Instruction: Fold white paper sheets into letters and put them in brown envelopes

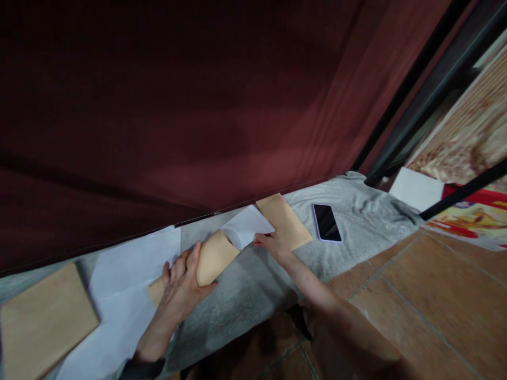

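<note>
My left hand [182, 278] is closed around a tan paper envelope [216, 257], which bulges upward under the grip, its mouth facing right. A folded white paper [246, 227] lies with its left end at that mouth; how far it reaches inside is hidden. At the paper's lower right corner, my right hand [272, 244] pinches the edge between thumb and fingers. Just beyond the right hand lies another tan envelope [284, 220], flat on the grey cloth [245, 306].
White sheets [130, 285] spread left of my left hand, beside a stack of tan envelopes [43, 316]. A phone [327, 222] lies on the cloth to the right. A dark red curtain [222, 105] hangs behind. Black metal bars [420, 84] slant at right above the tiled floor [435, 290].
</note>
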A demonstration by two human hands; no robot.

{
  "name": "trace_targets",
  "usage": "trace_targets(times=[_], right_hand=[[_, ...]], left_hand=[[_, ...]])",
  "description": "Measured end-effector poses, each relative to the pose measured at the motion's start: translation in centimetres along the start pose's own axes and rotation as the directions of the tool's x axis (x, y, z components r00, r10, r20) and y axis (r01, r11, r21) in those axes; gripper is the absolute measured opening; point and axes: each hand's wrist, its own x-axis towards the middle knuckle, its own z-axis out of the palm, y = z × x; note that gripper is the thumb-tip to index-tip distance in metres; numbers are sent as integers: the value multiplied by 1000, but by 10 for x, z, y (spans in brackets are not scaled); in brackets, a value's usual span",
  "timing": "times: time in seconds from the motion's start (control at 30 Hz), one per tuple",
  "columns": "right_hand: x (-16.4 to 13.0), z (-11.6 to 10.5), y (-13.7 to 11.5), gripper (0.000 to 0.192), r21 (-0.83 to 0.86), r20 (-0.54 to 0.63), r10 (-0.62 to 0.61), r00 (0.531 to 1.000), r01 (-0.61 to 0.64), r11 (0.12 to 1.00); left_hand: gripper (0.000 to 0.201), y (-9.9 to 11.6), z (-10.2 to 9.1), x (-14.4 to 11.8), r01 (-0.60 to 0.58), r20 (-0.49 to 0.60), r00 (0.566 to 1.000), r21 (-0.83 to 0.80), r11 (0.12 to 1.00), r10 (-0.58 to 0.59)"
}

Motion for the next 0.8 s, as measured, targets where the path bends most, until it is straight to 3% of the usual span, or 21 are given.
trace_targets(times=[0.2, 0.33, 0.43, 0.53, 0.63, 0.8], right_hand=[[-3, 0, 2, 15, -105, 38, -2, 999, 6, 994], [-12, -9, -9, 17, -135, 95, 6, 995, 7, 991], [-15, -21, -27, 22, -51, 185, -42, 982, 52, 997], [-10, -30, -43, 35, 77, 144, -77, 987, 67, 995], [-1, -33, -47, 34, -56, 146, -73, 987, 82, 995], [2, -27, -30, 32, -183, 190, -99, 977, 134, 974]], left_hand=[[108, 2, -2, 2, -27, -45, 999, 26, 999, 28], [104, 4, -5, 2, -40, -62, 997, 36, 999, 42], [104, 4, -7, 3, -27, -66, 997, 30, 999, 29], [105, 4, -7, 3, -49, -78, 996, 24, 999, 51], [106, 5, -6, 2, -87, -87, 992, 16, 996, 88], [105, 7, -5, 3, -94, -86, 992, 0, 996, 94]])
